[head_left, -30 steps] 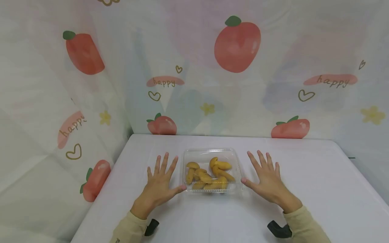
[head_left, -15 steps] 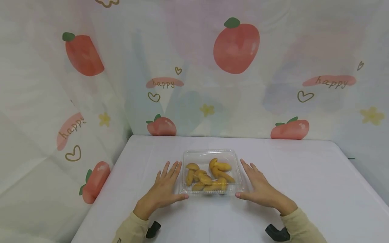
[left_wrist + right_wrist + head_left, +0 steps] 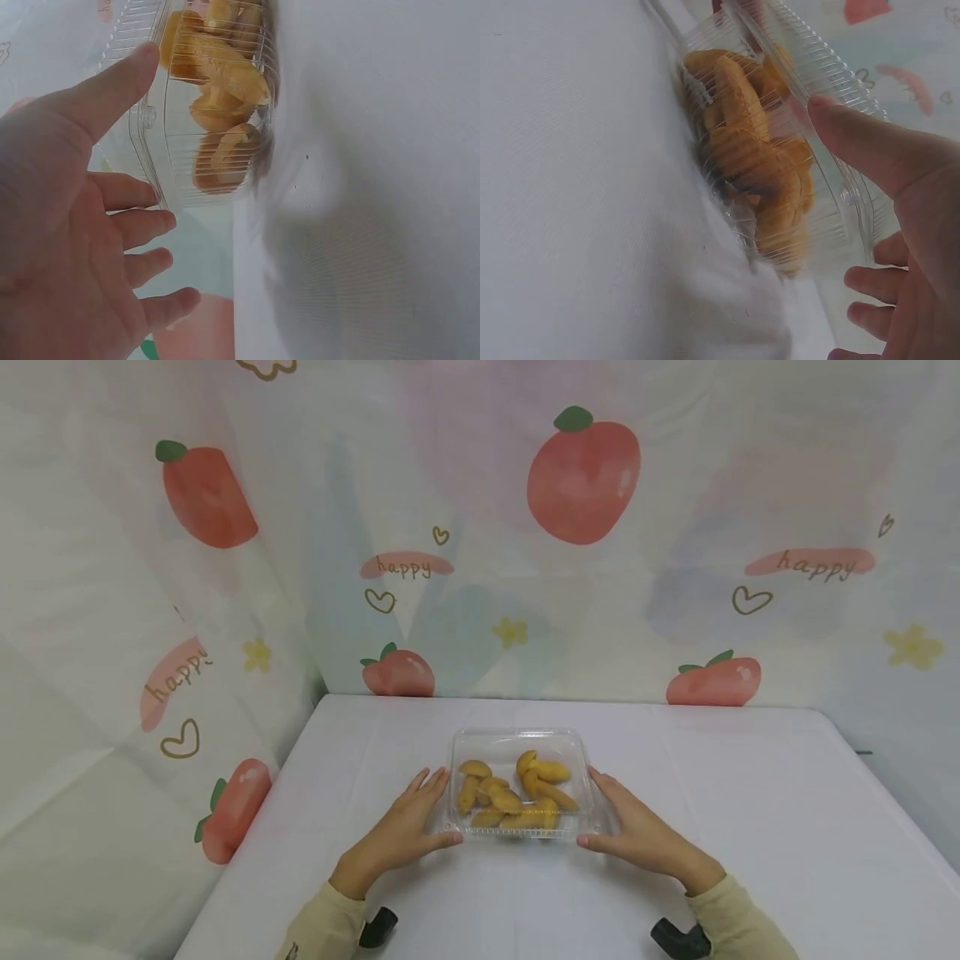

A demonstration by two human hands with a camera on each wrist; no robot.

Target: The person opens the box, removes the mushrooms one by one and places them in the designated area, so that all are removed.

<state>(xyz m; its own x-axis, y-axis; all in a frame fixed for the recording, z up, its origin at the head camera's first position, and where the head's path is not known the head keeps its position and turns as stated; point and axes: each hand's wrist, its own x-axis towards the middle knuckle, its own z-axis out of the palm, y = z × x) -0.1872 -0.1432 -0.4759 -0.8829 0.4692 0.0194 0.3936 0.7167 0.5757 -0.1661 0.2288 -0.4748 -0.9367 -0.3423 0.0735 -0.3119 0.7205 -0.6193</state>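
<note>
A clear plastic clamshell box (image 3: 517, 741) with a ribbed lid stands on the white table. Inside lie several yellow-brown mushrooms (image 3: 504, 800). My left hand (image 3: 401, 828) is at the box's left side, fingers loosely extended along it and thumb at the front left corner. Opposite it, my right hand (image 3: 643, 831) has its fingers along the right side and its thumb at the front right corner. In the left wrist view the thumb (image 3: 124, 82) lies at the rim of the lid. The right wrist view shows the other thumb (image 3: 855, 135) over the rim too.
The white table (image 3: 750, 777) reaches back to a hanging cloth (image 3: 480, 485) printed with fruit, hearts and "happy". Another stretch of this cloth runs along the left side. Black curved pieces, one of them a black mount (image 3: 681, 939), show beside both sleeves.
Both hands have come down and inward from beside the box to its sides, their spread fingers drawing closer together. The box and mushrooms stay in place.
</note>
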